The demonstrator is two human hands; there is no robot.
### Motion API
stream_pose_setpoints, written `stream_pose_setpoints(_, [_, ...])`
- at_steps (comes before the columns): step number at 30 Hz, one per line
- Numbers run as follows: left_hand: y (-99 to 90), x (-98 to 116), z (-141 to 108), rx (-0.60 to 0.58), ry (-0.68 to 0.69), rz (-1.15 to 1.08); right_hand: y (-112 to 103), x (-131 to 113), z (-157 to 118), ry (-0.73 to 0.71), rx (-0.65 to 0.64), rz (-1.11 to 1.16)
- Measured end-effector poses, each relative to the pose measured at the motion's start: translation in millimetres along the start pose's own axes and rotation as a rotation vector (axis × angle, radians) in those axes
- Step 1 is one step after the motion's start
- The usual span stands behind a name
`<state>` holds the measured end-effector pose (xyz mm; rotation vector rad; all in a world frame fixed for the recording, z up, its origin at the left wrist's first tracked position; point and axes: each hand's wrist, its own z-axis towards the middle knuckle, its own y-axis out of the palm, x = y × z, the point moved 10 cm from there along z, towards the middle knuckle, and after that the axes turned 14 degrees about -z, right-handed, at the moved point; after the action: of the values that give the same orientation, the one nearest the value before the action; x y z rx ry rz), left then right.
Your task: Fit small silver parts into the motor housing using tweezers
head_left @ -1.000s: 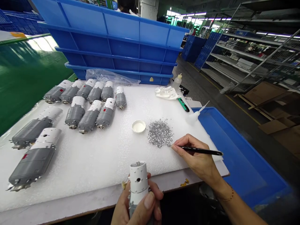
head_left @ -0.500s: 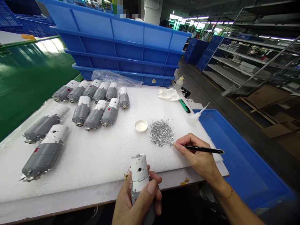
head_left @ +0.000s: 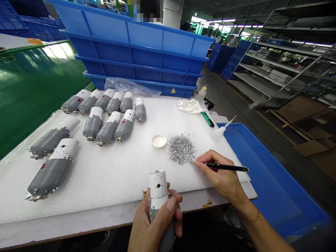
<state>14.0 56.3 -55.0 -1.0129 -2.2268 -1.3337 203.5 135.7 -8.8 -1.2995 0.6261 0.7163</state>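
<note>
Foam-topped desk at the front edge: left hand, fingers curled around a white-and-grey cylindrical housing held upright; right hand, fingers pinching a black stylus, tip just beside a pile of silver granules.

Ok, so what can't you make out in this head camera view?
- Black-handled tool in the right hand: tip too small to show whether it carries anything from the silver granules.
- White-and-grey cylinder: lower end hidden by the left hand and cut off by the bottom edge.
- Person behind the blue crates: blurred.
</note>
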Motion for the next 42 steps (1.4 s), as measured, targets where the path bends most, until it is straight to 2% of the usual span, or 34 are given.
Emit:
stream_pose_setpoints(14, [-3.5, -3, 3, 0.012, 0.012, -0.121, 2, 3, 3, 0.008, -0.007, 0.032])
stream_pose_setpoints(17, [-3.5, 0, 2, 0.064, 0.034, -0.183, -1, -11, -3, -0.048, 0.013, 0.067])
stream_pose_setpoints(20, [-0.9, 5, 0, 0.095, 0.062, -0.182, -2, -35, -17, -0.135, 0.028, 0.118])
stream_pose_setpoints(25, [5.0, 4, -1, 0.107, -0.013, -0.245, 1, -79, -38, -0.338, 0.021, 0.136])
stream_pose_setpoints(31, [9.6, 8, -2, 0.088, -0.045, -0.293, 7, -99, -38, -0.474, -0.009, 0.175])
stream_pose_setpoints(37, [-0.3, 9, 0, 0.185, -0.053, -0.366, 6, -127, -43, -0.676, -0.025, 0.076])
stream_pose_setpoints(42, [-6.7, 3, 1, 0.245, -0.092, -0.542, -1, -131, -47, -0.644, 0.077, 0.087])
